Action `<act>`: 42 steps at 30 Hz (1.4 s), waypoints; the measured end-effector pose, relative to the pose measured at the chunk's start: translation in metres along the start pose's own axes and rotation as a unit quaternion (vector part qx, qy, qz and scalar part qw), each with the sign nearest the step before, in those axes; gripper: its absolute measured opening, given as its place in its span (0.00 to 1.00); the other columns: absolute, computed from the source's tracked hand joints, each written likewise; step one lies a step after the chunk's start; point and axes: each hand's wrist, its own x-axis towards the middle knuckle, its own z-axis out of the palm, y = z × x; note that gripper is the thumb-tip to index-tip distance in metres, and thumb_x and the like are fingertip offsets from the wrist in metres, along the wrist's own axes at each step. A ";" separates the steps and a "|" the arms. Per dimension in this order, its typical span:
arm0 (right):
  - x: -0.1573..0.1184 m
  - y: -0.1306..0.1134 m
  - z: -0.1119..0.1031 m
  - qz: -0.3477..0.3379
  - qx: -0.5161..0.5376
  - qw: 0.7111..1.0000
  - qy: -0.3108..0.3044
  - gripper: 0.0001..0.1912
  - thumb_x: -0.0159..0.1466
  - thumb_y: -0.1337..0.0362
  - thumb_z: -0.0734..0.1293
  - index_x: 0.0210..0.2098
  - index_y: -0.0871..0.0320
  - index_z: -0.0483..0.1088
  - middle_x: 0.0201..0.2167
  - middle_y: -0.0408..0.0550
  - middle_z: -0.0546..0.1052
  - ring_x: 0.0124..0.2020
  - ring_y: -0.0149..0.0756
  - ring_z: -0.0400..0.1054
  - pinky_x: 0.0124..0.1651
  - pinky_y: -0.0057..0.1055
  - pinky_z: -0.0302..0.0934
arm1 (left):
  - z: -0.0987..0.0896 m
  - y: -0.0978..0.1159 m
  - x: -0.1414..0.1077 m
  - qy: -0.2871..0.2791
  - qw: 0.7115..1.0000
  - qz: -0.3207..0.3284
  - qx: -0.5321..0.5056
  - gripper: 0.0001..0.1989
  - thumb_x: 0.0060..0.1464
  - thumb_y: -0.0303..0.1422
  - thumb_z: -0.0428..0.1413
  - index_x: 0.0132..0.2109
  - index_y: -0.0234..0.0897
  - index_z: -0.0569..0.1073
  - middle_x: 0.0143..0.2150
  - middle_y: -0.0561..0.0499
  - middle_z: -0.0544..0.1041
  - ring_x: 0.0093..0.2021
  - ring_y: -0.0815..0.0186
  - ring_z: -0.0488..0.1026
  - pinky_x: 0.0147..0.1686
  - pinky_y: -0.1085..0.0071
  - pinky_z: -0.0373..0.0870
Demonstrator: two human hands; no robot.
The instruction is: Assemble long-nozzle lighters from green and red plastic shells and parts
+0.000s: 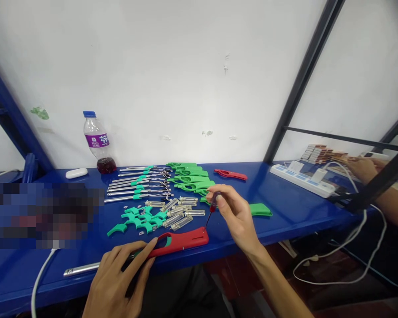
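A red lighter body (pixel 189 239) with a long metal tube (pixel 81 269) lies along the front edge of the blue table. My left hand (pixel 124 269) grips it where the tube meets the red body. My right hand (pixel 232 212) pinches a small screwdriver (pixel 212 206), whose tip touches the red body near its right end. Behind are green trigger pieces (pixel 147 218), clear fuel tanks (pixel 177 216), metal tubes with wires (pixel 135 187) and green shells (pixel 189 176). One green shell (pixel 260 210) lies partly behind my right hand.
A bottle (pixel 97 141) and white case (pixel 76 173) stand near the wall. One red shell (pixel 230 174) lies at the back. A power strip (pixel 301 180) with white cables is at the right. Beyond the frame, another person's hands (pixel 363 168) are near stacked boxes (pixel 316 154).
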 end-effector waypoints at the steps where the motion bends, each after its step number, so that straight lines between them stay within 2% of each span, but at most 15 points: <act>1: 0.000 0.000 0.001 -0.009 -0.005 1.000 0.010 0.09 0.74 0.57 0.66 0.48 0.50 0.77 0.43 0.49 0.75 0.43 0.40 0.70 0.47 0.37 0.67 | 0.000 0.000 0.000 0.002 1.000 0.003 0.000 0.20 0.69 0.31 0.55 0.65 0.47 0.71 0.50 0.47 0.77 0.49 0.57 0.73 0.49 0.60 0.68; 4: -0.001 0.000 0.002 -0.024 -0.025 0.999 0.039 0.07 0.71 0.57 0.69 0.44 0.50 0.78 0.42 0.48 0.73 0.43 0.40 0.69 0.44 0.35 0.67 | -0.001 0.001 0.001 0.008 1.000 0.007 -0.003 0.20 0.69 0.30 0.55 0.65 0.46 0.71 0.50 0.46 0.76 0.48 0.58 0.72 0.49 0.60 0.67; 8: -0.002 0.002 0.002 0.001 -0.016 0.998 0.062 0.10 0.75 0.58 0.63 0.52 0.49 0.75 0.43 0.48 0.76 0.45 0.40 0.71 0.49 0.37 0.68 | -0.003 0.003 0.003 -0.001 1.000 0.005 -0.001 0.20 0.69 0.30 0.55 0.65 0.45 0.71 0.51 0.46 0.76 0.49 0.57 0.72 0.49 0.60 0.66; 10: -0.003 0.003 0.002 -0.014 -0.016 0.998 0.061 0.08 0.74 0.59 0.66 0.49 0.50 0.75 0.45 0.49 0.75 0.48 0.41 0.71 0.50 0.37 0.68 | -0.003 0.004 0.003 -0.006 1.000 0.004 0.002 0.20 0.70 0.30 0.54 0.66 0.46 0.71 0.52 0.47 0.77 0.50 0.57 0.72 0.50 0.59 0.66; 13: -0.003 0.004 0.004 -0.032 -0.016 0.997 0.074 0.04 0.71 0.61 0.70 0.45 0.49 0.74 0.44 0.47 0.72 0.46 0.39 0.70 0.47 0.34 0.68 | -0.003 0.004 0.003 -0.007 1.000 0.009 0.003 0.21 0.70 0.31 0.54 0.67 0.46 0.70 0.52 0.48 0.79 0.50 0.57 0.72 0.50 0.59 0.67; 16: -0.005 0.007 0.010 -0.018 0.026 0.996 0.080 0.09 0.74 0.62 0.66 0.53 0.47 0.70 0.45 0.47 0.73 0.42 0.37 0.72 0.49 0.37 0.69 | -0.003 0.004 0.003 0.003 1.000 0.014 0.005 0.22 0.69 0.31 0.55 0.67 0.46 0.69 0.52 0.49 0.80 0.49 0.57 0.71 0.50 0.59 0.68; 19: -0.009 0.015 0.016 -0.017 0.030 0.997 0.064 0.13 0.76 0.62 0.63 0.58 0.46 0.67 0.51 0.50 0.73 0.47 0.39 0.73 0.55 0.41 0.68 | -0.002 0.002 0.001 0.011 1.000 0.019 0.000 0.22 0.68 0.29 0.56 0.67 0.45 0.70 0.53 0.50 0.81 0.50 0.57 0.71 0.52 0.59 0.68; 23: -0.013 0.030 0.019 -0.057 -0.047 0.993 0.092 0.22 0.68 0.65 0.73 0.58 0.43 0.68 0.51 0.48 0.69 0.48 0.40 0.70 0.52 0.40 0.68 | 0.001 -0.001 0.001 0.016 0.999 0.028 -0.002 0.22 0.68 0.28 0.57 0.66 0.44 0.71 0.53 0.51 0.81 0.50 0.58 0.71 0.53 0.60 0.68; 27: -0.016 0.037 0.019 -0.089 -0.108 0.986 0.096 0.26 0.69 0.66 0.71 0.64 0.45 0.66 0.45 0.47 0.74 0.45 0.41 0.71 0.55 0.45 0.68 | 0.001 -0.002 0.002 0.029 0.998 0.047 0.005 0.21 0.67 0.26 0.57 0.65 0.40 0.72 0.52 0.50 0.82 0.49 0.59 0.71 0.52 0.62 0.68; 31: -0.016 0.034 0.019 -0.073 -0.110 0.990 0.050 0.33 0.74 0.65 0.65 0.74 0.44 0.53 0.50 0.50 0.79 0.54 0.46 0.74 0.65 0.55 0.63 | 0.000 -0.001 0.004 0.038 0.997 0.064 0.016 0.19 0.67 0.24 0.58 0.63 0.37 0.74 0.51 0.49 0.82 0.47 0.58 0.71 0.51 0.61 0.68; 34: -0.016 0.032 0.019 -0.063 -0.100 0.993 0.021 0.34 0.76 0.65 0.62 0.76 0.45 0.46 0.55 0.53 0.78 0.59 0.48 0.72 0.66 0.58 0.62 | 0.000 -0.001 0.004 0.043 0.996 0.068 0.025 0.20 0.66 0.23 0.58 0.63 0.37 0.74 0.51 0.48 0.83 0.47 0.58 0.71 0.51 0.60 0.69; 37: -0.016 0.032 0.017 -0.069 -0.091 0.993 0.021 0.29 0.75 0.65 0.62 0.73 0.45 0.53 0.59 0.54 0.76 0.59 0.47 0.72 0.63 0.55 0.66 | 0.000 0.000 0.004 0.047 0.996 0.069 0.031 0.20 0.66 0.23 0.58 0.62 0.37 0.74 0.50 0.48 0.83 0.47 0.58 0.71 0.51 0.60 0.69; 40: -0.016 0.035 0.016 -0.118 -0.135 0.982 0.066 0.26 0.71 0.66 0.69 0.66 0.46 0.63 0.58 0.53 0.73 0.58 0.47 0.71 0.61 0.52 0.67 | 0.000 0.001 0.005 0.049 0.996 0.070 0.024 0.19 0.66 0.22 0.58 0.62 0.37 0.74 0.50 0.48 0.83 0.47 0.58 0.72 0.50 0.60 0.69; 42: -0.016 0.036 0.015 -0.144 -0.175 0.969 0.093 0.27 0.67 0.66 0.73 0.64 0.46 0.67 0.55 0.51 0.73 0.54 0.46 0.71 0.58 0.50 0.68 | 0.000 0.001 0.006 0.048 0.996 0.071 0.019 0.19 0.66 0.22 0.58 0.61 0.37 0.74 0.50 0.48 0.83 0.48 0.58 0.72 0.50 0.60 0.69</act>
